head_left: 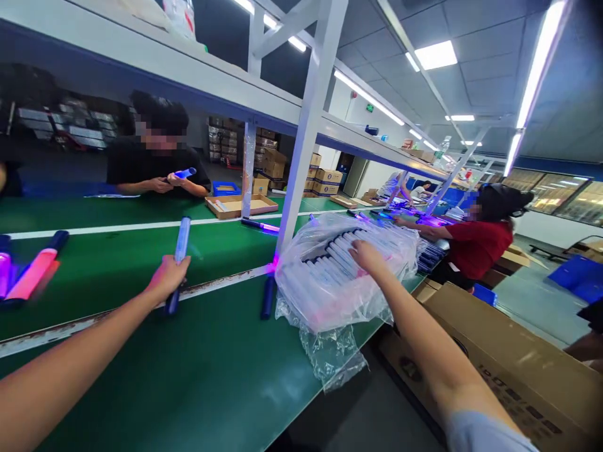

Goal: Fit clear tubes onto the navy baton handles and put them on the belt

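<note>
Just left of the frame's centre, holding a pale light stick (183,235) over the green worktop (226,370), using the left hand (170,276) closed round its lower part. At centre right, reaching with a half-curled right hand (370,256) over an opened plastic bag (292,276), towards the packed sticks (330,267); being unable to tell whether pinching one or merely hovering. Going by the bag, probably being only partway through: having one stick out in hand, leaving many inside. Towards the left edge, seeing glowing sticks (35,273) lying on the worktop; near the centre, seeing a dark-handled stick (267,298) lying just beside the bag. At upper left, facing a co-worker (157,160) holding a blue-lit stick (185,173).
</note>
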A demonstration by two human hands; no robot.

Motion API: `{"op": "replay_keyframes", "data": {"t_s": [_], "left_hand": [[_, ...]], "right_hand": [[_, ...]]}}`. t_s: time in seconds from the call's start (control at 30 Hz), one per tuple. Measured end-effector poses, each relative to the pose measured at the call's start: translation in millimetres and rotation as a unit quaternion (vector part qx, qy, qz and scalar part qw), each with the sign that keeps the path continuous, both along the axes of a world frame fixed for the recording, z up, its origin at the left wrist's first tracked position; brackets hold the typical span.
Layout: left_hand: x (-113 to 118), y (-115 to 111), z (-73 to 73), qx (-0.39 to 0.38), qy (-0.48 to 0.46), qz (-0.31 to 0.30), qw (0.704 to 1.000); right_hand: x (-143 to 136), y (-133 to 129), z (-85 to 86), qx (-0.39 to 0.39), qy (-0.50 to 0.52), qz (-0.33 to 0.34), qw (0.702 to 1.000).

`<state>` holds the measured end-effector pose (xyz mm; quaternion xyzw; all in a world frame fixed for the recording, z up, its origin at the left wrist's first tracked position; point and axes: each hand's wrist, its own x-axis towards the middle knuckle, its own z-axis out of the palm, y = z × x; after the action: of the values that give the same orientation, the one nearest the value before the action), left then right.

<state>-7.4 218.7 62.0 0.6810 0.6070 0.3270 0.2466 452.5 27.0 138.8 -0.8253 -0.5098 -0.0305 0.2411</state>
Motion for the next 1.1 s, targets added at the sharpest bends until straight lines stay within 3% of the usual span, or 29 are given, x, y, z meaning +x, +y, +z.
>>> {"op": "replay_keyframes", "data": {"t_s": [0.07, 0.13, 0.23, 0.3, 0.37, 0.43, 0.53, 0.6, 0.63, 0.7, 0.77, 0.87, 0.97, 1.1], "left_hand": [[-4.4, 19.2, 3.8, -0.006, 0.051, 0.024, 0.998], [9.2, 19.2, 0.8, 0.006, 0.091, 0.004, 0.996], [63.8, -6.4, -19.7, 0.012, 0.119, -0.094, 0.988], [108.4, -31.3, -38.8, -0.012, 0.115, -0.168, 0.979], [144.1, -54.2, -54.3, -0.035, 0.094, -0.227, 0.969], [162.2, -69.8, -62.0, -0.051, 0.057, -0.263, 0.962], [152.8, -81.7, -60.5, -0.084, -0.023, -0.278, 0.957], [128.3, -91.4, -55.9, -0.118, -0.085, -0.276, 0.950], [113.5, -99.0, -54.0, -0.134, -0.111, -0.274, 0.946], [83.8, -120.1, -52.1, -0.181, -0.182, -0.271, 0.928], [58.5, -144.9, -53.7, -0.243, -0.285, -0.278, 0.885], [34.0, -175.5, -60.8, -0.305, -0.404, -0.279, 0.816], [24.3, -191.6, -68.2, -0.295, -0.421, -0.263, 0.817], [22.0, -196.9, -70.8, -0.285, -0.410, -0.283, 0.819]], "right_hand": [[32.9, 2.9, -18.4, -0.074, -0.018, -0.052, 0.996], [47.1, 11.9, -40.0, -0.119, -0.034, -0.086, 0.989], [48.4, 33.6, -65.9, -0.152, -0.037, -0.098, 0.983], [46.4, 45.9, -73.2, -0.157, -0.025, -0.091, 0.983], [46.2, 48.9, -71.1, -0.138, -0.012, -0.093, 0.986], [44.7, 39.7, -60.6, -0.089, -0.002, -0.109, 0.990], [25.5, 8.6, -38.0, 0.009, 0.021, -0.115, 0.993], [-6.1, -14.9, -27.5, 0.128, 0.119, -0.047, 0.983], [-28.0, -25.0, -25.4, 0.219, 0.223, 0.019, 0.950], [-82.1, -37.4, -27.3, 0.318, 0.439, 0.164, 0.825], [-142.9, -34.1, -34.7, 0.327, 0.566, 0.239, 0.718], [-220.7, 1.0, -49.6, 0.301, 0.684, 0.265, 0.609], [-261.3, 42.1, -64.8, 0.291, 0.759, 0.237, 0.531], [-277.3, 55.3, -76.6, 0.264, 0.792, 0.233, 0.500]]}}
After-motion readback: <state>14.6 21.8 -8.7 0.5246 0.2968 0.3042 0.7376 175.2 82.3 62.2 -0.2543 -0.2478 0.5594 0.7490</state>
